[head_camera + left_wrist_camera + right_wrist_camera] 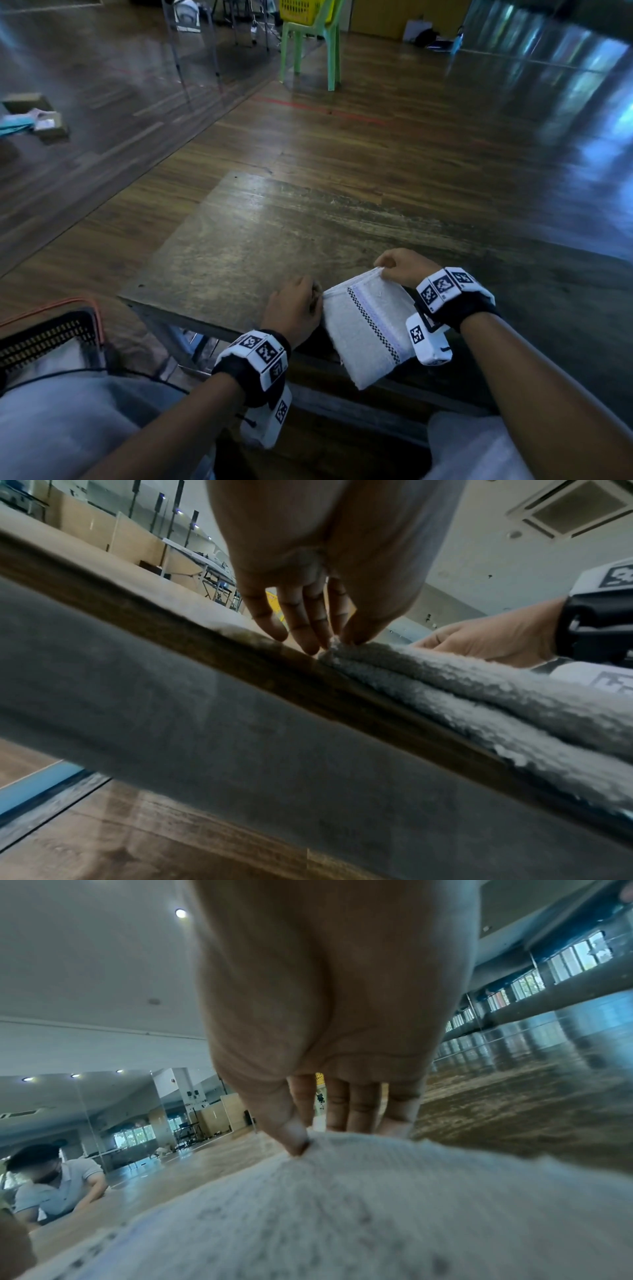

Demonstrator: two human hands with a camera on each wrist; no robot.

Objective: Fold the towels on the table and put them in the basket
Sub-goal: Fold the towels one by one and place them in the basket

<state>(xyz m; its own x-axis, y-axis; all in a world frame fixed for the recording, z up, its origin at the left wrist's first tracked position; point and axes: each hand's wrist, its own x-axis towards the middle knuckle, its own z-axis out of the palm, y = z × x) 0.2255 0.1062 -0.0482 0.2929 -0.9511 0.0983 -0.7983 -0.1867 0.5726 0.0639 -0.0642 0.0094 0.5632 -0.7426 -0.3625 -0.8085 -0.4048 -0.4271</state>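
Both hands hold one folded white towel (368, 329) at the near edge of the wooden table (239, 240). The left hand (294, 308) pinches the towel's left corner between thumb and fingers (301, 626), and the right hand (402, 267) pinches the far right corner, its thumb (291, 1134) pressed onto the cloth. The towel's near end overhangs the table edge. A dark basket (51, 332) sits on the floor, low to the person's left, well apart from the towel

Head view looks down; both wrist views sit close, sharing the towel (368, 329).
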